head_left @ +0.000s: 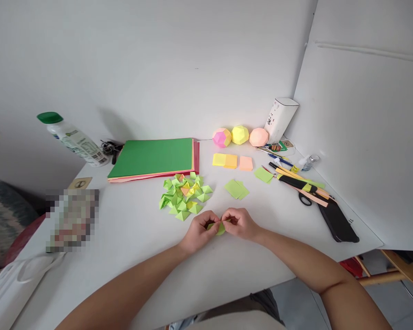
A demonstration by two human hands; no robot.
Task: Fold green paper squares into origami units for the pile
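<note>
Both my hands meet over the white table (131,256) and pinch one small light-green folded paper piece (220,228). My left hand (199,230) grips its left side with curled fingers. My right hand (239,223) pinches its right side and top. Just beyond my hands lies a pile of several folded green and yellow paper units (184,195). A few flat light-green paper squares (236,189) lie to the right of the pile.
A stack of coloured card (153,158) with green on top lies at the back, beside a tilted bottle (74,140). Three paper balls (240,135), sticky-note pads (232,161), scissors and pens (301,185) and a black phone (337,222) sit to the right.
</note>
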